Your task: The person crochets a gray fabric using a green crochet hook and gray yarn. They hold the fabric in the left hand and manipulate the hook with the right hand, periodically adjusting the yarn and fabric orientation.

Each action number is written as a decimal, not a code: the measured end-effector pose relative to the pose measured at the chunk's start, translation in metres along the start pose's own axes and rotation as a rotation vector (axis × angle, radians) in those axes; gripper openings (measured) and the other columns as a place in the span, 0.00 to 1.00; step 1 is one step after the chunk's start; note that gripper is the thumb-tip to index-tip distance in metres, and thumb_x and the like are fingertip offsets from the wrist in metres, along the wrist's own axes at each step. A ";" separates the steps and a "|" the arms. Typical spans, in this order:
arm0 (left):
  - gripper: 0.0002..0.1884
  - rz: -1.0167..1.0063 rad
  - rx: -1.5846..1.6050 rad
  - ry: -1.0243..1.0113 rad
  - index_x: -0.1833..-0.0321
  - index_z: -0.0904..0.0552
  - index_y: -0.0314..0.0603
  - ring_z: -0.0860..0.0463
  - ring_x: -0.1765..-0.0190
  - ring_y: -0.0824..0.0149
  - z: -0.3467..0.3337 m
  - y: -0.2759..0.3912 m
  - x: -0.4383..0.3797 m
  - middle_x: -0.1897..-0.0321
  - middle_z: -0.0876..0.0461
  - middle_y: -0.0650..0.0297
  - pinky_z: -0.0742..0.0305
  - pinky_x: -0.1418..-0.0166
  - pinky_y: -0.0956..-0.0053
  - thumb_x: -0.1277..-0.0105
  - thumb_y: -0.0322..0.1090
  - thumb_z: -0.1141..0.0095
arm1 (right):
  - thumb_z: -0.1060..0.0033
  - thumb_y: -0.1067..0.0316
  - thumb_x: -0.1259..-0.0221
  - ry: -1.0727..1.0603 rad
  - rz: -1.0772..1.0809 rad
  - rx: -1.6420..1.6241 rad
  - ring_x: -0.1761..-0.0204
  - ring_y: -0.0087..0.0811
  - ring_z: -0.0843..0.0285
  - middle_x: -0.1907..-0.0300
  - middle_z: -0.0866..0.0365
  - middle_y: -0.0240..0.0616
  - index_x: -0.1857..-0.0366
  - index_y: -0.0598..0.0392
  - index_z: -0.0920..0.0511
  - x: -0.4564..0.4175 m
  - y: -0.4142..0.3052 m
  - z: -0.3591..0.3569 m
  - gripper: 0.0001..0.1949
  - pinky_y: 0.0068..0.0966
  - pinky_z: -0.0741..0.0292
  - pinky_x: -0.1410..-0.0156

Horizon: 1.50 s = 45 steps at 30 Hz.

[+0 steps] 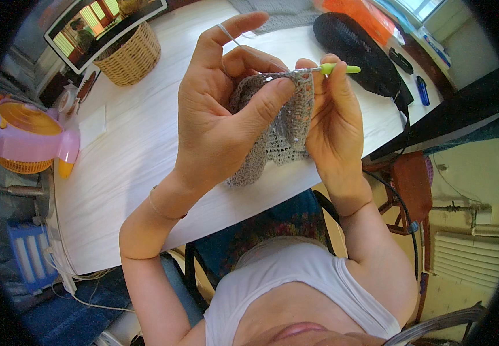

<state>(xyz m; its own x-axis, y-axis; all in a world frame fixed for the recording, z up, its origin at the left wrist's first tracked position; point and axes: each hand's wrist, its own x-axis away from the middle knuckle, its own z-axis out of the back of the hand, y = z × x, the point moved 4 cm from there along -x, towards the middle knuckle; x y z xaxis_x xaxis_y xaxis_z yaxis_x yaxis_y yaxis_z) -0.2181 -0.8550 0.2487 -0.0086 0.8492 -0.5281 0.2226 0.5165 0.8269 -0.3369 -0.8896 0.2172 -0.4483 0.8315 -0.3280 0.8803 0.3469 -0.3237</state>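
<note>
My left hand [228,112] pinches the top edge of a grey crocheted piece [292,125] between thumb and fingers, over the white table [145,173]. A strand of grey yarn [236,42] loops round its raised index finger and runs down to the work. In my right hand [336,108] is a crochet hook with a lime-green handle [340,68]; its metal shaft lies at the work's top edge, close to the left thumb tip. The crocheted fabric hangs in folds between and below both hands, partly hidden by the left hand.
A wicker basket [130,56] stands at the back left before a lit screen [98,26]. On the left is a pink and orange plastic fan [29,129]. A black mesh case [353,52], an orange bag [362,19] and a blue small object [422,91] lie at the right.
</note>
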 end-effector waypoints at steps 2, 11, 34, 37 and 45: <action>0.31 -0.045 0.051 -0.038 0.37 0.41 0.36 0.24 0.63 0.76 0.000 -0.002 -0.001 0.68 0.23 0.62 0.31 0.55 0.85 0.44 0.23 0.46 | 0.57 0.60 0.35 -0.040 0.053 0.063 0.57 0.38 0.21 0.58 0.23 0.55 0.59 0.53 0.33 0.000 -0.003 0.000 0.09 0.30 0.23 0.51; 0.33 -0.030 -0.057 -0.064 0.35 0.44 0.36 0.28 0.70 0.80 -0.001 0.005 -0.001 0.72 0.24 0.65 0.37 0.64 0.90 0.44 0.24 0.47 | 0.58 0.61 0.34 -0.233 0.426 0.749 0.60 0.41 0.20 0.62 0.23 0.60 0.58 0.55 0.39 0.002 -0.024 -0.006 0.10 0.28 0.22 0.54; 0.35 0.113 0.118 -0.106 0.35 0.44 0.35 0.28 0.68 0.79 -0.006 -0.008 -0.001 0.73 0.26 0.66 0.34 0.62 0.88 0.47 0.31 0.47 | 0.58 0.60 0.35 -0.285 0.397 0.860 0.61 0.42 0.20 0.63 0.23 0.60 0.58 0.55 0.41 0.008 -0.033 -0.006 0.12 0.29 0.22 0.57; 0.35 0.119 0.109 -0.105 0.35 0.44 0.35 0.27 0.67 0.79 -0.007 -0.007 -0.001 0.72 0.26 0.66 0.34 0.62 0.87 0.46 0.30 0.47 | 0.58 0.61 0.34 -0.251 0.321 0.750 0.60 0.41 0.20 0.62 0.23 0.59 0.57 0.55 0.40 0.007 -0.031 -0.005 0.11 0.28 0.22 0.56; 0.32 -0.126 -0.206 -0.028 0.36 0.42 0.34 0.26 0.68 0.78 -0.004 -0.005 0.002 0.71 0.24 0.63 0.31 0.61 0.85 0.45 0.19 0.47 | 0.54 0.61 0.36 0.184 0.027 0.138 0.62 0.29 0.21 0.68 0.22 0.42 0.60 0.54 0.31 0.006 -0.006 0.005 0.09 0.19 0.25 0.53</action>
<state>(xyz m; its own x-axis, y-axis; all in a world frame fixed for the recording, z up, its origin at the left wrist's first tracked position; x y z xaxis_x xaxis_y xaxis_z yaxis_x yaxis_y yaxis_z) -0.2235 -0.8554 0.2445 0.0036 0.7746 -0.6324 0.0181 0.6322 0.7746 -0.3460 -0.8891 0.2126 -0.3775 0.9094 -0.1747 0.8563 0.2710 -0.4396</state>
